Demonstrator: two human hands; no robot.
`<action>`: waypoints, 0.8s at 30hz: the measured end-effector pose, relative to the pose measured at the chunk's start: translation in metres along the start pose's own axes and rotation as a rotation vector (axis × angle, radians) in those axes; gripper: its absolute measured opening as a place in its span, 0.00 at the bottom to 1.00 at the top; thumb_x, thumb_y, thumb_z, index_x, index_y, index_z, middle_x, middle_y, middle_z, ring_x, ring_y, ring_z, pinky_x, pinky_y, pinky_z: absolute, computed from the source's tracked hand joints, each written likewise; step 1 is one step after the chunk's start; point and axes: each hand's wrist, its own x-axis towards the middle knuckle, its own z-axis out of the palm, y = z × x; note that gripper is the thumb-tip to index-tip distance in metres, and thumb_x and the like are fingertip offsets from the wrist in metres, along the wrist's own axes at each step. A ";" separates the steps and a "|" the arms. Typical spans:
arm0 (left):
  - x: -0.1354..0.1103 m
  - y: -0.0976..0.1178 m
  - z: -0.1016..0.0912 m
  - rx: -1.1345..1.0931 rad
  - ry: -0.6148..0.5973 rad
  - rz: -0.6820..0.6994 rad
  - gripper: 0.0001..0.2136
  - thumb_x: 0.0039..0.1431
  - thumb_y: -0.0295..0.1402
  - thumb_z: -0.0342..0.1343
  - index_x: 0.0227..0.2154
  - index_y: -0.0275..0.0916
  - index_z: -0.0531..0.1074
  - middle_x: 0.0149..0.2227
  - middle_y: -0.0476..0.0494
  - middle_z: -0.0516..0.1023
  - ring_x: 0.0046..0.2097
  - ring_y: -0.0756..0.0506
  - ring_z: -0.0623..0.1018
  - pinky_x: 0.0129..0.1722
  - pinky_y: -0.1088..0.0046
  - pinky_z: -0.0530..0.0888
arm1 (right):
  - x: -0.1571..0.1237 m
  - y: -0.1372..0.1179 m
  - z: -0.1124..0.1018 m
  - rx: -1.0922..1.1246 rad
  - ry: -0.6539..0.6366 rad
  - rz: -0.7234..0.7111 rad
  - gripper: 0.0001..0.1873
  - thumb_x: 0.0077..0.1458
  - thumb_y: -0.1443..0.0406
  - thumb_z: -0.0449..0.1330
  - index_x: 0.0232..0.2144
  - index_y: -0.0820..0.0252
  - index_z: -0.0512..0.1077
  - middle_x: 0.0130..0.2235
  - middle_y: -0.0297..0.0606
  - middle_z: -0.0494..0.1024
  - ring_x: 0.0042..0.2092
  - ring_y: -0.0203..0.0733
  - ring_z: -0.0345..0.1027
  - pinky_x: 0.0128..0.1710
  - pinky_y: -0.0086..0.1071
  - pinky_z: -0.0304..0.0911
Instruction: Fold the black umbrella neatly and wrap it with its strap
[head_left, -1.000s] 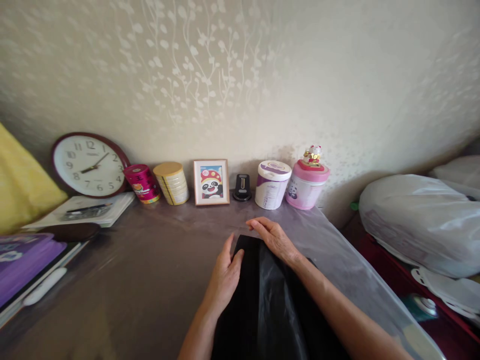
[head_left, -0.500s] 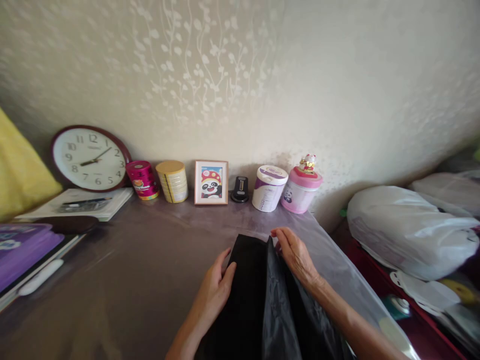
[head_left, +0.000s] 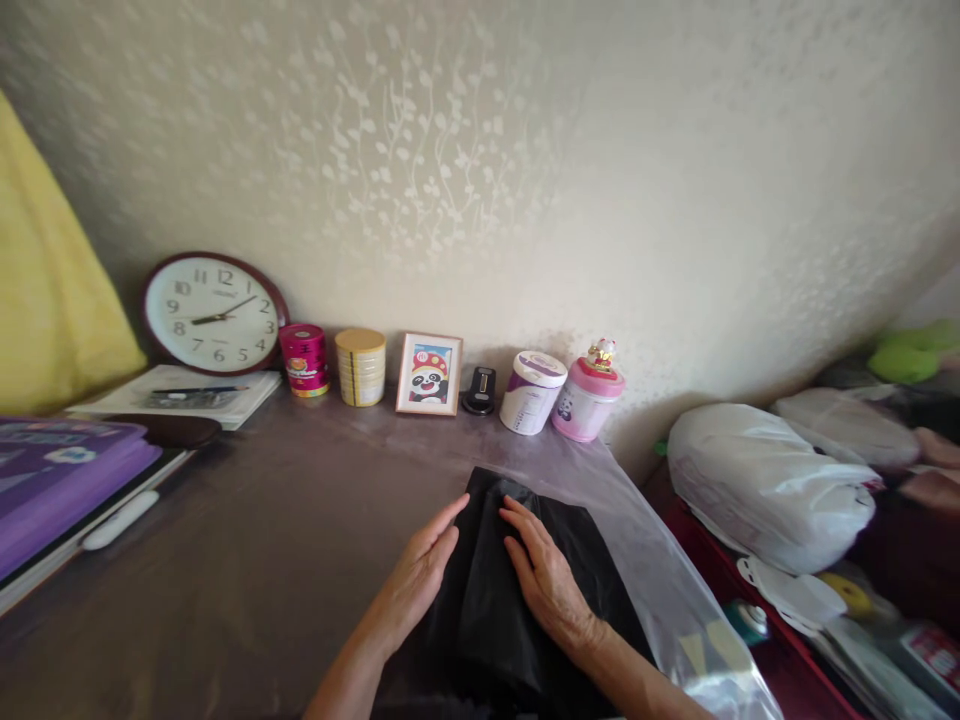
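Note:
A black plastic bag (head_left: pixel 577 540) lies flat on the table (head_left: pixel 262 560), which has a clear plastic cover. Both of my hands rest on the bag with fingers stretched out. My left hand (head_left: pixel 418 578) lies flat on the bag's left edge, fingertips toward the wall. My right hand (head_left: pixel 541 580) presses flat on the bag's middle, close beside the left hand. Neither hand grips anything.
Along the wall stand a round clock (head_left: pixel 215 313), a red tin (head_left: pixel 304 360), a yellow tin (head_left: pixel 361 366), a panda picture frame (head_left: pixel 429 373), a small black device (head_left: pixel 479 390), a white tub (head_left: pixel 532 391) and a pink jar (head_left: pixel 586 400). Purple books (head_left: pixel 60 480) lie left. White bags (head_left: pixel 765 485) sit right.
My right hand let go of the raised fold of the black bag and now lies flat on it. The bag has gone from partly lifted to spread flat. The view shifted right.

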 end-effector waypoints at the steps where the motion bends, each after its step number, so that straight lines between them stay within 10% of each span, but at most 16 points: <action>1: -0.001 0.000 -0.002 0.008 -0.008 -0.016 0.21 0.60 0.45 0.43 0.55 0.45 0.63 0.60 0.48 0.61 0.62 0.45 0.57 0.62 0.61 0.49 | 0.001 -0.002 0.003 -0.051 -0.015 -0.022 0.19 0.60 0.66 0.47 0.53 0.56 0.63 0.59 0.42 0.62 0.59 0.44 0.55 0.59 0.46 0.53; 10: -0.006 -0.013 -0.006 0.111 -0.058 -0.035 0.25 0.52 0.34 0.50 0.56 0.41 0.61 0.60 0.45 0.62 0.61 0.45 0.60 0.61 0.64 0.54 | 0.013 -0.034 0.014 -0.338 -0.187 -0.062 0.21 0.60 0.62 0.49 0.54 0.58 0.63 0.58 0.41 0.64 0.61 0.45 0.52 0.61 0.48 0.44; 15: -0.007 -0.024 0.001 0.433 0.181 0.037 0.22 0.54 0.28 0.45 0.53 0.35 0.62 0.53 0.36 0.69 0.54 0.42 0.69 0.55 0.60 0.64 | 0.022 -0.043 0.021 -0.417 -0.296 -0.076 0.19 0.60 0.58 0.48 0.49 0.59 0.69 0.54 0.43 0.70 0.60 0.46 0.54 0.61 0.48 0.40; 18: -0.018 -0.014 0.019 0.699 0.354 0.211 0.16 0.58 0.30 0.42 0.48 0.34 0.65 0.42 0.35 0.72 0.43 0.40 0.74 0.44 0.58 0.70 | 0.028 -0.045 0.026 -0.482 -0.380 -0.077 0.17 0.59 0.61 0.50 0.45 0.62 0.71 0.52 0.46 0.71 0.59 0.47 0.56 0.60 0.48 0.41; 24: -0.050 -0.001 0.066 0.772 0.209 0.586 0.08 0.59 0.28 0.43 0.28 0.38 0.66 0.31 0.43 0.69 0.36 0.45 0.72 0.37 0.65 0.71 | 0.043 -0.026 0.030 -0.471 -0.491 -0.112 0.13 0.59 0.62 0.51 0.40 0.59 0.74 0.49 0.42 0.74 0.55 0.43 0.61 0.60 0.41 0.44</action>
